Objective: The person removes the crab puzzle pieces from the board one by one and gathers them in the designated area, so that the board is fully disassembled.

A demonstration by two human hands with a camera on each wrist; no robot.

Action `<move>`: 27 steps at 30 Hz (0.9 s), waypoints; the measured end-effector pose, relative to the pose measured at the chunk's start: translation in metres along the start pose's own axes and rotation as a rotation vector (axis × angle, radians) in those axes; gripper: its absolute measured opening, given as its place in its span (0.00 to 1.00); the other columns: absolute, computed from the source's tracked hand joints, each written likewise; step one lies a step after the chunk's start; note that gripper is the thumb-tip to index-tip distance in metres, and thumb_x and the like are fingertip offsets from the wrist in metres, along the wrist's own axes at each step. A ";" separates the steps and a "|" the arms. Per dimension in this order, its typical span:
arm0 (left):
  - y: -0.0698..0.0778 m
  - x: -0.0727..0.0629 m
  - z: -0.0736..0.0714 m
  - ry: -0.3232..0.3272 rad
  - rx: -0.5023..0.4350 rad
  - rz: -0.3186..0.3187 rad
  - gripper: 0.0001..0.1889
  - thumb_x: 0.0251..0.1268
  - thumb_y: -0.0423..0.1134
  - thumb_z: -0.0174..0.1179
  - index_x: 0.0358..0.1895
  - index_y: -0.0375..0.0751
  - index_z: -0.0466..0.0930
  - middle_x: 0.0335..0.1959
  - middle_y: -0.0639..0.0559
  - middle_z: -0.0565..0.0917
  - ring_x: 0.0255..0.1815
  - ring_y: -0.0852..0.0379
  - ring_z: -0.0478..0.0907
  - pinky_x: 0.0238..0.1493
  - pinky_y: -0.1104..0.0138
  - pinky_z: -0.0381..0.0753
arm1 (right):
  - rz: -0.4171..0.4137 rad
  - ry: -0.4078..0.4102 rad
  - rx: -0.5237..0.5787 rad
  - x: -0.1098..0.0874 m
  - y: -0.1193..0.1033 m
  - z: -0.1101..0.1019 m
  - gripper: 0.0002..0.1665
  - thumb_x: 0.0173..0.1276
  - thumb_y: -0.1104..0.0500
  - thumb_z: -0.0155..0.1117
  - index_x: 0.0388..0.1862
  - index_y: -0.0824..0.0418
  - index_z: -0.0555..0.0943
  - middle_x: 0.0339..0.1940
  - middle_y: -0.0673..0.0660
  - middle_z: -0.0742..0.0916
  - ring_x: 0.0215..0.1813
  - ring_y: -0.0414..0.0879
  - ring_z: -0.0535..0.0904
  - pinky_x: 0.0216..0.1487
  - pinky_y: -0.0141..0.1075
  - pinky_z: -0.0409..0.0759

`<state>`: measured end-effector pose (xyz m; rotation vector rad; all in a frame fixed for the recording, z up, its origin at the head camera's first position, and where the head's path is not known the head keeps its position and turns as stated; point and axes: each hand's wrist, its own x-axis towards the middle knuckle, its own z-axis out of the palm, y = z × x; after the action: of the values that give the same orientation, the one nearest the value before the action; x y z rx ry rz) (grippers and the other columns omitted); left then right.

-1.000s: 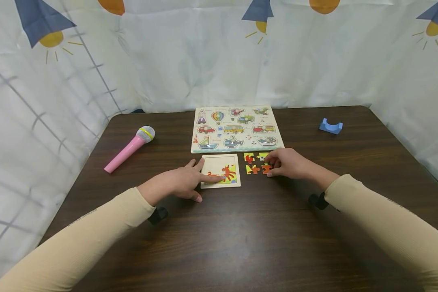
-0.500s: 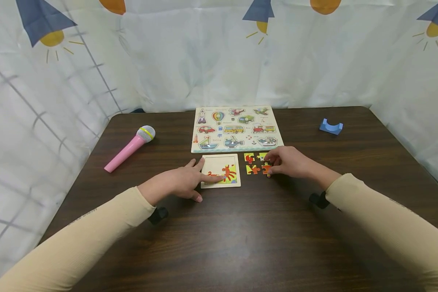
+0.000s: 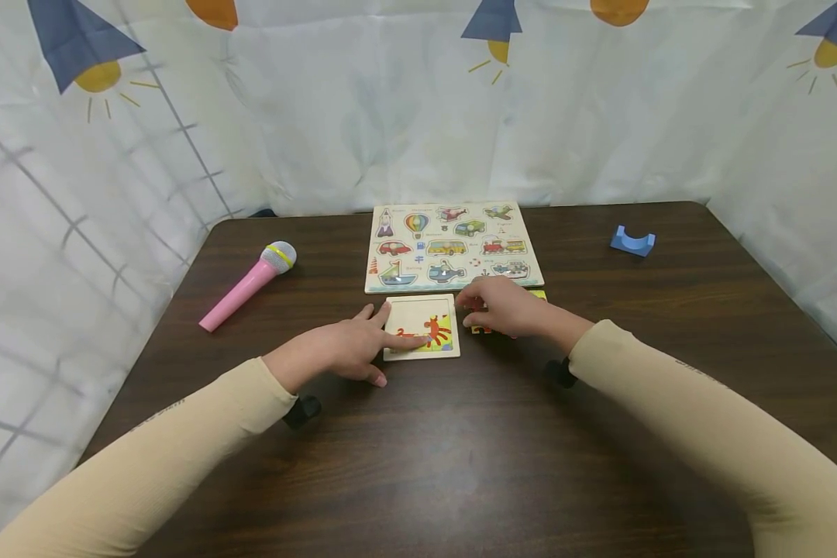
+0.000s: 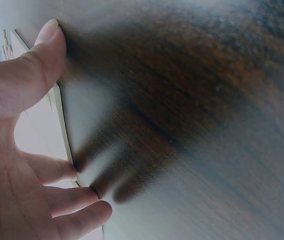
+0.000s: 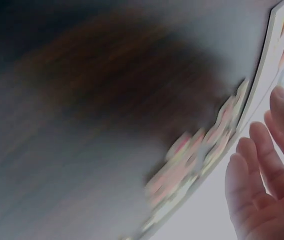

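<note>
A small wooden puzzle tray lies in the middle of the table, with an orange animal picture along its lower part. My left hand rests on its left side, fingers spread; the index finger touches the picture. In the left wrist view the left hand has its thumb apart and nothing gripped. My right hand hovers over loose jigsaw pieces just right of the tray, partly hiding them. In the right wrist view, the fingers of my right hand are extended, nothing visible between them, beside the blurred pieces.
A larger vehicle puzzle board lies directly behind the tray. A pink toy microphone is on the left, and a blue arched block at the back right. A patterned white curtain closes off the back.
My right hand has moved left across the loose pieces to near the tray's right edge, uncovering a yellow piece at its right. My left hand has stayed in place.
</note>
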<state>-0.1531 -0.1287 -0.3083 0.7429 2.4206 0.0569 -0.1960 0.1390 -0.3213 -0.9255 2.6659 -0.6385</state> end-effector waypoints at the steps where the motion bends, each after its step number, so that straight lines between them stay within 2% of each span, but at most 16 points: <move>1: 0.000 0.000 0.000 0.000 0.002 0.003 0.44 0.65 0.45 0.70 0.79 0.75 0.57 0.83 0.27 0.38 0.82 0.23 0.42 0.71 0.39 0.68 | -0.007 -0.007 -0.005 0.003 -0.003 0.002 0.16 0.69 0.61 0.71 0.55 0.62 0.86 0.47 0.57 0.88 0.48 0.50 0.83 0.55 0.45 0.82; 4: 0.000 0.000 0.000 -0.001 0.003 0.006 0.44 0.65 0.45 0.70 0.79 0.75 0.56 0.83 0.27 0.38 0.82 0.23 0.42 0.70 0.39 0.69 | -0.047 -0.028 -0.024 0.012 -0.010 0.007 0.15 0.70 0.62 0.70 0.54 0.62 0.87 0.47 0.58 0.87 0.51 0.51 0.83 0.56 0.44 0.82; 10: 0.000 0.000 0.000 0.001 0.011 0.009 0.44 0.65 0.46 0.70 0.79 0.75 0.56 0.83 0.27 0.38 0.81 0.22 0.43 0.69 0.38 0.70 | -0.111 -0.045 -0.080 0.024 -0.017 0.014 0.13 0.68 0.61 0.71 0.51 0.63 0.88 0.43 0.57 0.88 0.43 0.49 0.80 0.48 0.41 0.80; 19: 0.002 0.000 -0.003 0.001 0.013 -0.003 0.44 0.65 0.46 0.71 0.79 0.76 0.56 0.83 0.28 0.37 0.82 0.23 0.42 0.68 0.40 0.72 | -0.077 -0.061 -0.098 0.030 -0.020 0.016 0.13 0.68 0.59 0.73 0.49 0.63 0.87 0.41 0.57 0.86 0.41 0.47 0.77 0.47 0.40 0.78; 27: 0.000 -0.001 -0.001 0.006 0.005 -0.003 0.44 0.65 0.45 0.71 0.79 0.75 0.56 0.83 0.27 0.38 0.81 0.22 0.43 0.68 0.39 0.72 | -0.052 -0.063 -0.054 0.034 -0.024 0.017 0.14 0.65 0.62 0.75 0.48 0.64 0.84 0.44 0.58 0.87 0.48 0.49 0.81 0.57 0.43 0.81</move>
<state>-0.1532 -0.1288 -0.3065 0.7430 2.4285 0.0520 -0.2033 0.0950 -0.3275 -1.0153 2.6230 -0.5423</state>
